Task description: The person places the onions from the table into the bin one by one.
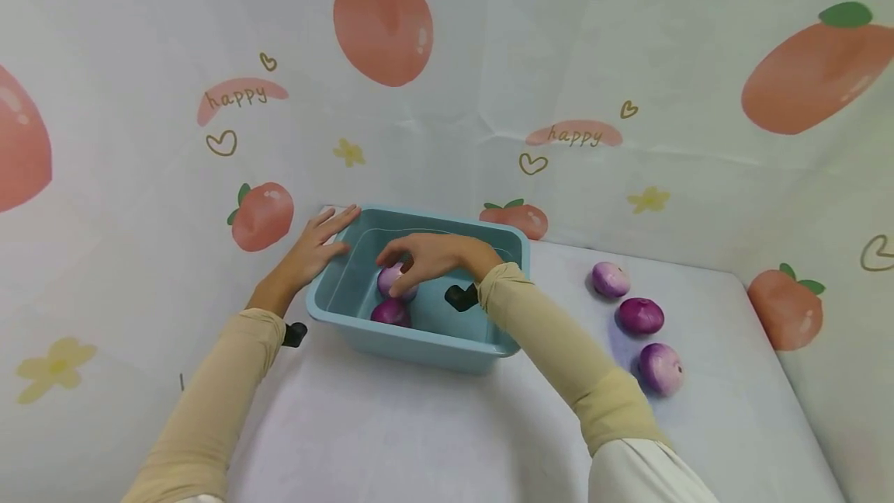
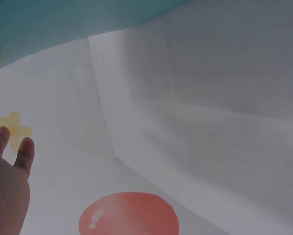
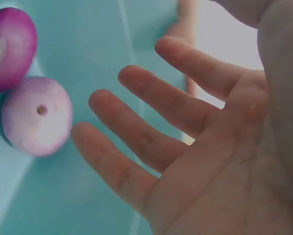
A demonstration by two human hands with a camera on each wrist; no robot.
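A light blue rectangular plastic basin (image 1: pixel 426 359) stands on the white-covered table. Inside it, at the left, a pale purple onion (image 1: pixel 388 283) lies against a darker red onion (image 1: pixel 391 312). My right hand (image 1: pixel 429 256) is over the basin, above the pale onion, with nothing in its grasp. In the right wrist view its fingers (image 3: pixel 151 132) are spread and only slightly bent, the fingertips right beside the pale onion (image 3: pixel 36 117). At the basin's left rim rests my left hand (image 1: pixel 312 249), fingers extended along the edge. The left wrist view catches just part of that hand (image 2: pixel 9 191).
To the right of the basin, three more onions lie in a loose row on the table: a pale one (image 1: pixel 611 279), a dark red one (image 1: pixel 639 317) and a two-toned one (image 1: pixel 661 369). A fruit-printed white cloth (image 1: pixel 447 146) hangs close behind the basin.
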